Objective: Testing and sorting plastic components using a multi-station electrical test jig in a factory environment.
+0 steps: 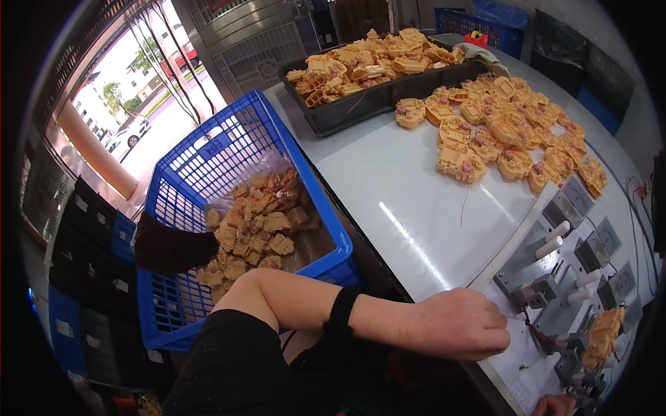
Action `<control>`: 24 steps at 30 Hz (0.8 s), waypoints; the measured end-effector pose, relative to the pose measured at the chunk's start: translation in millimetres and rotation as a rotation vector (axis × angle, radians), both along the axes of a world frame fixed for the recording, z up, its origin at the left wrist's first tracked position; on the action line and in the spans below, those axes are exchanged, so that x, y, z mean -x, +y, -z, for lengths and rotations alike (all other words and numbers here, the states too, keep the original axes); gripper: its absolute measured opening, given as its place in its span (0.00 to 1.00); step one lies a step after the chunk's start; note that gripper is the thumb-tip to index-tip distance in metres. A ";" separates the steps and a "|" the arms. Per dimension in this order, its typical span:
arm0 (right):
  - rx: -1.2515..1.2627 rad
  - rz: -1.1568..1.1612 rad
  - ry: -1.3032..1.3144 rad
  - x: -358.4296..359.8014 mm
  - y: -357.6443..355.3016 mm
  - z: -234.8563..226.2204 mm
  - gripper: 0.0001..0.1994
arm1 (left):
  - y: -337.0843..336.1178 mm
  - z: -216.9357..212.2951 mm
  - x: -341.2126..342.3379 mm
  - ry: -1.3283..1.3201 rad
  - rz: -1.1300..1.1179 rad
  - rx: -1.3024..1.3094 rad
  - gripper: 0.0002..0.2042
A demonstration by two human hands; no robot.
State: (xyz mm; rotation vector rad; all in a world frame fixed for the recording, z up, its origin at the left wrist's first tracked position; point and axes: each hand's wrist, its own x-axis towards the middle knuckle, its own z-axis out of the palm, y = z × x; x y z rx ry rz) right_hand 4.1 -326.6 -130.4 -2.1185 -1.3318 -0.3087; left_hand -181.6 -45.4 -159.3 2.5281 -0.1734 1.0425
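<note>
My left hand (458, 324) is curled into a fist over the near edge of the white table, beside a metal fixture (548, 291) with white pegs. Its palm side is turned away, so anything inside the fingers is hidden. A black band circles that wrist. Only some fingers of my right hand (555, 405) show at the bottom right, low by the fixture's near end. A yellow plastic housing (602, 338) sits on the fixture, above and to the right of those fingers. Similar yellow housings (513, 128) with pinkish-copper parts lie spread on the table's far right.
A black tray (388, 100) heaped with yellow housings stands at the table's back. Left of the table, a blue plastic basket (333, 249) holds more housings (257, 229) and clear plastic. Dark brown cloth (170, 244) hangs over its left side. Cables (635, 208) run along the right.
</note>
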 end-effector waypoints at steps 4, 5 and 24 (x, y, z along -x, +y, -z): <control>-0.006 -0.005 0.001 0.1 1.0 -0.4 0.04 | 0.2 0.2 -0.7 -0.002 -0.004 -0.002 0.06; -0.007 -0.006 -0.001 0.0 0.7 -0.6 0.04 | 0.2 0.0 -1.0 -0.005 -0.005 -0.005 0.07; 0.059 0.040 -0.011 -0.8 -7.3 -7.3 0.05 | -0.3 -3.9 -2.6 0.033 0.074 0.024 0.07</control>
